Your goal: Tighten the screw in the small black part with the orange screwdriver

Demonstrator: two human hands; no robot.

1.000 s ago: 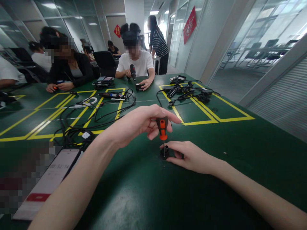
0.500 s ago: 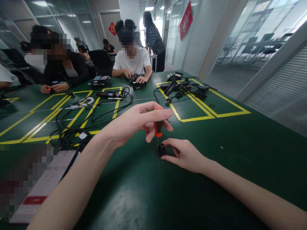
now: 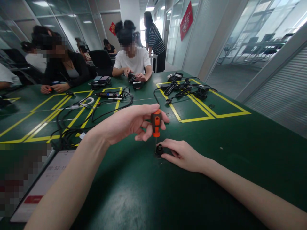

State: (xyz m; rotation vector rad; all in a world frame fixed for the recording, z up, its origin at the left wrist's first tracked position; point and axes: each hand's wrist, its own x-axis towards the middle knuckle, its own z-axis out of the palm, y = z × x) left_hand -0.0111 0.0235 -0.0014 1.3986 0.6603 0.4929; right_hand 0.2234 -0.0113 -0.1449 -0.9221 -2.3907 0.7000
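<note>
While a phone [image 3: 44, 183] lies lower left on the green table [image 3: 134, 198], black cords [image 3: 66, 138] curl over yellow tape [image 3: 38, 139] above it. Mid-frame, the left hand [image 3: 134, 124] closes around a screwdriver [image 3: 156, 124], tip down by a small black part [image 3: 159, 150]. The right hand [image 3: 181, 154] pinches that part. Upper right are a red sign [image 3: 186, 20] and glass wall [image 3: 240, 59].

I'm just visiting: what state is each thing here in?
Left hand: holding the screwdriver by its handle.
Right hand: fingers pinching the small black part.
Screwdriver: upright, shaft pointing down at the small black part.
Small black part: resting on the table.
Phone: face up, screen lit.
Cables: tangled.
</note>
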